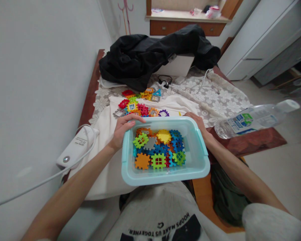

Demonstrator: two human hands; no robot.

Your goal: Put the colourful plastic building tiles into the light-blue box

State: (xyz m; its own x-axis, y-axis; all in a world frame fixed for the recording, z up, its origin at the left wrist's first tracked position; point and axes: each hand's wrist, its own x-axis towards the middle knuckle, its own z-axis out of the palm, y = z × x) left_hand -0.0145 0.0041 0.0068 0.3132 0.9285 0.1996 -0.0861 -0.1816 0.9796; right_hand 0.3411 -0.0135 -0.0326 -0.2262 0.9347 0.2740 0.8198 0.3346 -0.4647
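Note:
Between both hands is a light blue plastic bin (163, 175), close to my body at the table's near edge. Inside it lie several interlocking plastic building tiles, among them an orange tile (142, 161), a yellow tile (164, 136) and a green window tile (158, 161). My left hand (122, 129) grips the bin's far left corner, fingers over the rim. At the far right corner, my right hand (197, 122) holds the rim, its fingers mostly hidden behind the bin. Just beyond the bin, more colourful tiles (142, 108) are heaped on a white cloth (107, 129).
A large clear bottle (256, 118) stands at the right table corner. To the left lies a white power strip (76, 147) with its cable. Farther back are black earphones (165, 81), a black jacket (140, 57) and a silver laptop (177, 65) partly under it.

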